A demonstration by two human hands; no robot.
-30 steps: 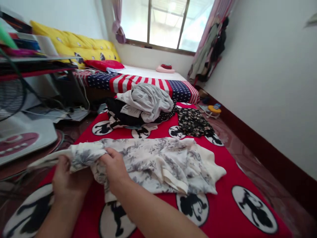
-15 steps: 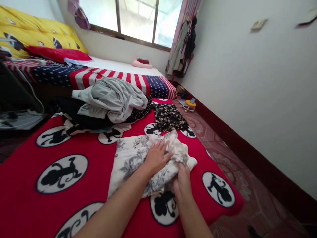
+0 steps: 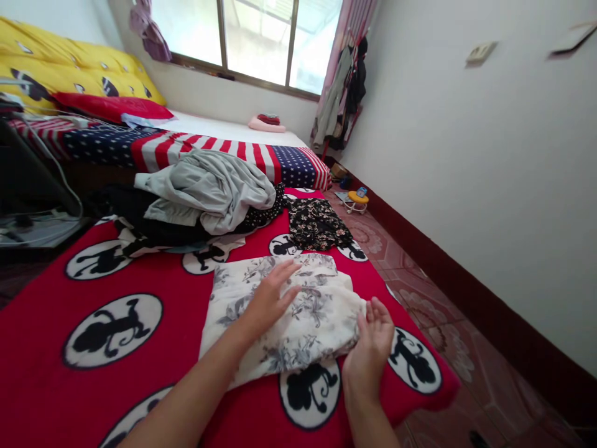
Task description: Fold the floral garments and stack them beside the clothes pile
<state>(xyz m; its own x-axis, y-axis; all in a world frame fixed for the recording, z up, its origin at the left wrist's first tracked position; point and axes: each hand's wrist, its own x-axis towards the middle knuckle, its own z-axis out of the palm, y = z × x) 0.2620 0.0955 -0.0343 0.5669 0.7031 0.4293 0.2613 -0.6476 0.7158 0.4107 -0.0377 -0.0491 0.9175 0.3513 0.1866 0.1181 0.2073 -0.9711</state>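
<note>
The floral garment (image 3: 298,311) lies folded on the red blanket (image 3: 177,292), near its right edge. Your left hand (image 3: 268,298) rests flat and open on top; your right hand (image 3: 370,348) is open against its right fold. Judged thin, light, limp and slippery: take it by the folded edges. No legible labels or writing.

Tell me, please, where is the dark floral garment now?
In the head view, the dark floral garment lies on the red blanket, beyond the pale floral cloth and right of the grey clothes pile.
</note>
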